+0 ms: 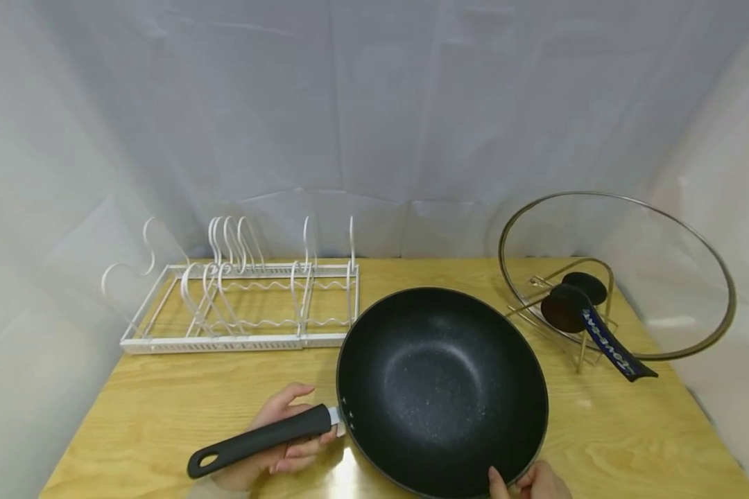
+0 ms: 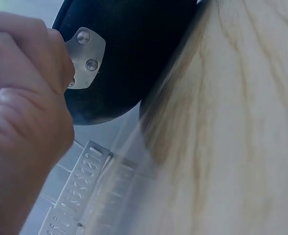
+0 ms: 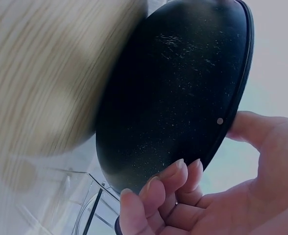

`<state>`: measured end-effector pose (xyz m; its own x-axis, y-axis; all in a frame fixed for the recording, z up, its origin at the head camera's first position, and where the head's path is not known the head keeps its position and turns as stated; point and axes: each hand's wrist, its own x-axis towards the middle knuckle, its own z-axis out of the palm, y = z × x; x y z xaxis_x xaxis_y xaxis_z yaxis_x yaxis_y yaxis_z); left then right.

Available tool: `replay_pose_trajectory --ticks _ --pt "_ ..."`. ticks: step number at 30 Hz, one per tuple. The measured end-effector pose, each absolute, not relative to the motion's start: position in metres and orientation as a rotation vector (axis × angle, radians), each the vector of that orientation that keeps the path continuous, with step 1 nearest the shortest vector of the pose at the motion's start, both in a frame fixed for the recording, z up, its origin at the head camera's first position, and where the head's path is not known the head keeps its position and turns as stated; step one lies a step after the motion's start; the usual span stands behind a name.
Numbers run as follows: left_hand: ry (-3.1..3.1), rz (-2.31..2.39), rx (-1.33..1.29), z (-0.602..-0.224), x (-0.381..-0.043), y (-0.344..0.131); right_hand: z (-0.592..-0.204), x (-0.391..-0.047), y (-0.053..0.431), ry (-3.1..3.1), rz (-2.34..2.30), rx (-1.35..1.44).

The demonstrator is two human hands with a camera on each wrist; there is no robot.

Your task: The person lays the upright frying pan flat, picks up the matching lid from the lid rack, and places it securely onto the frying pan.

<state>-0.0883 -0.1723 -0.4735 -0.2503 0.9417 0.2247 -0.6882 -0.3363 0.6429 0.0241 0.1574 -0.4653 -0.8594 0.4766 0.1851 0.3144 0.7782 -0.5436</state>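
Note:
A black wok sits low over the wooden table, its speckled inside facing up. Its long black handle points to the lower left. My left hand grips the handle close to the metal bracket, with fingers curled below it. At the near right edge, my right hand pinches the rim, thumb on the inner side and fingers beneath. From the right wrist view, those fingertips lie against the wok's dark underside. Whether the base touches the table cannot be told.
A white wire rack with upright loops stands at the back left. At the back right, a large glass lid with a metal rim leans tilted on a gold wire stand; its black handle carries lettering. Pale sheeting surrounds the table.

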Motion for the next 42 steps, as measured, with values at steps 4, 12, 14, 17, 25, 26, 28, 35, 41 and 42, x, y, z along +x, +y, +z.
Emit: replay_pose_trajectory --ticks 4,12,14,17,25,26,28,35,41,42 --pt "0.516 1.838 0.645 -0.473 -0.088 -0.167 -0.463 0.022 0.156 -2.669 0.779 -0.659" --pt "0.155 1.978 0.195 -0.472 -0.061 -0.162 -0.467 0.021 0.156 -2.667 0.913 -0.784" --pt "0.282 1.985 0.177 -0.474 -0.055 -0.159 -0.467 0.021 0.155 -2.655 0.936 -0.797" --pt "0.645 1.932 0.273 -0.481 -0.049 -0.153 -0.467 0.022 0.154 -2.633 0.946 -0.795" --pt "1.242 1.612 0.440 -0.468 -0.039 -0.147 -0.467 0.021 0.152 -2.585 0.945 -0.766" --pt "1.285 1.594 0.459 -0.463 -0.039 -0.145 -0.468 0.021 0.152 -2.576 0.940 -0.762" --pt "1.341 1.575 0.518 -0.455 -0.039 -0.142 -0.469 0.021 0.151 -2.552 0.927 -0.751" --pt "1.532 1.534 0.665 -0.434 -0.037 -0.136 -0.471 0.021 0.151 -2.555 0.903 -0.768" --pt "1.656 1.525 0.631 -0.413 -0.033 -0.134 -0.465 0.022 0.161 -2.703 0.896 -0.765" --pt "1.677 1.530 0.627 -0.410 -0.032 -0.134 -0.463 0.021 0.163 -2.742 0.889 -0.770"
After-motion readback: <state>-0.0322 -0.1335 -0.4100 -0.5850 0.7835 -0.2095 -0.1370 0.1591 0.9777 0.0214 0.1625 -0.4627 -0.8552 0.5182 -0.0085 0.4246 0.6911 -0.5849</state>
